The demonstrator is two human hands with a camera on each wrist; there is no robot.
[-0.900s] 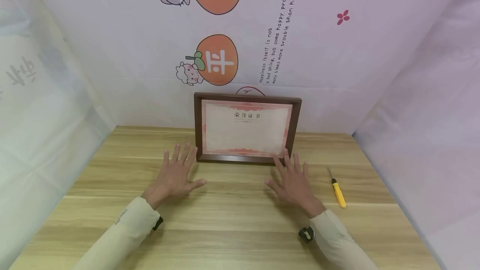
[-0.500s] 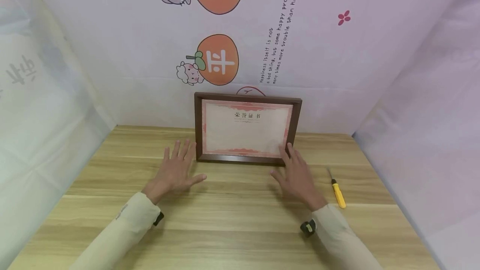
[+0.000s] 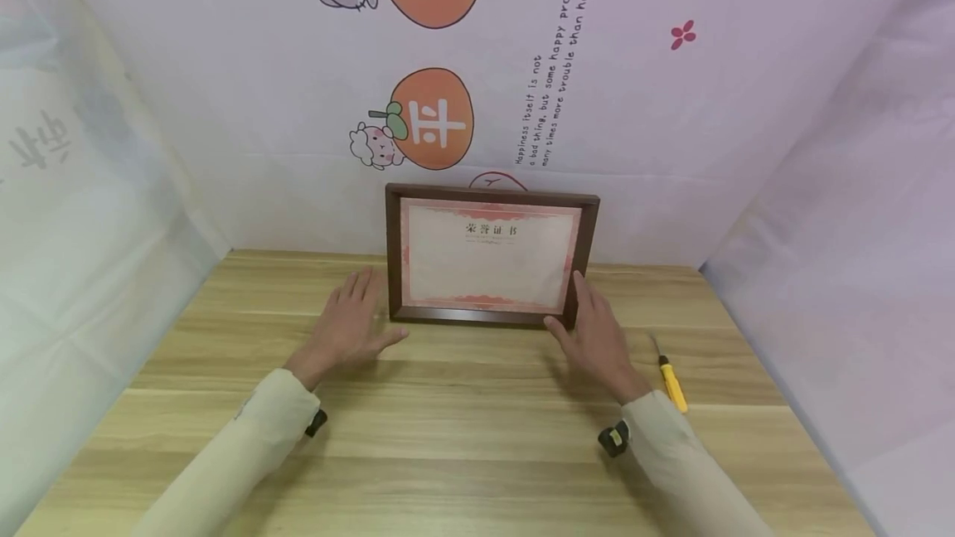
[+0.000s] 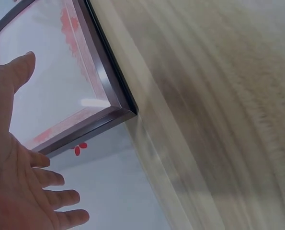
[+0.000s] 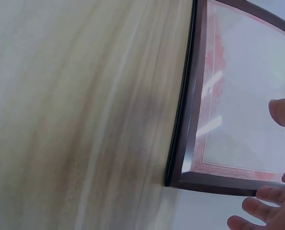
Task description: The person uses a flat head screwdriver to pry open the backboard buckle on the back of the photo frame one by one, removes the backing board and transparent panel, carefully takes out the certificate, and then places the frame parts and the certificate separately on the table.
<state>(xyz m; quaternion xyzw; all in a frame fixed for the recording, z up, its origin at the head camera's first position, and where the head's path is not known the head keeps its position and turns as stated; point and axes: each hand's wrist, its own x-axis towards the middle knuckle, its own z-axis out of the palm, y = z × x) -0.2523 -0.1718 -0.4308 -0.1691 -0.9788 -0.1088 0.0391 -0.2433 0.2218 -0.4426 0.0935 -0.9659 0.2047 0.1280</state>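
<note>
A dark brown picture frame (image 3: 477, 316) stands upright on the table, its back towards the rear cloth. Behind its glazing is a certificate (image 3: 485, 272) with a pink border. My left hand (image 3: 345, 327) is beside the frame's lower left corner, fingers stretched forward and thumb spread to the right. At the lower right corner, my right hand (image 3: 597, 338) has its fingertips along the frame's side, overlapping it in the head view, with the thumb near the bottom edge. Both palms face the frame. The left wrist view shows straight fingers (image 4: 61, 197) past the frame's edge.
A screwdriver (image 3: 673, 386) with a yellow handle lies on the wooden table (image 3: 448, 454) to the right of my right hand. Printed white cloth (image 3: 634, 123) hangs behind the table and along both sides. Dark wrist devices (image 3: 614, 438) sit at my cuffs.
Both hands have moved forward along the frame's sides, and their spread fingers have drawn closer together. The right hand has turned more side-on. The frame and screwdriver have stayed in place.
</note>
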